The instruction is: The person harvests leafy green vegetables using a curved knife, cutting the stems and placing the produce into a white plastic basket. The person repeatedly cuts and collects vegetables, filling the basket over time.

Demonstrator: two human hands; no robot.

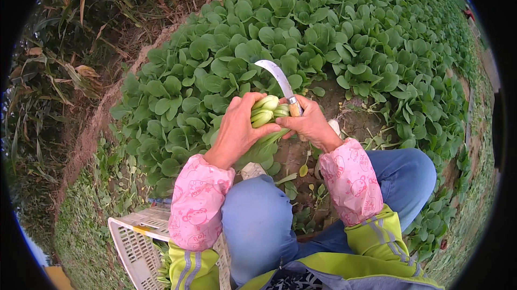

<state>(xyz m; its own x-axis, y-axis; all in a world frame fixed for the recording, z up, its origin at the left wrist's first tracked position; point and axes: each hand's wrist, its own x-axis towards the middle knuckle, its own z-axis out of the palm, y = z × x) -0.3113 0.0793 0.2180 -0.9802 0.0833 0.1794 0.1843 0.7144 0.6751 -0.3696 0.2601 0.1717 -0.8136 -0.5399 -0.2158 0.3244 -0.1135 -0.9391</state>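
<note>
Before me, my left hand (238, 128) is closed around a bunch of leafy greens, likely bok choy (264, 112), with the pale stem bases turned up. The leaves hang below, partly hidden by the hands. My right hand (309, 124) grips the wooden handle of a sickle-shaped harvest knife (278, 78), its curved blade pointing up and to the left. Fingers of that same hand also touch the right side of the bunch. Both hands are above the near edge of the growing greens (226, 76).
A white slatted plastic crate (137, 245) with greens inside stands at my lower left, beside my bent knee (258, 225). Cut ground with loose leaves (363, 124) lies to the right of my hands. Dry corn plants (80, 68) border the bed on the left.
</note>
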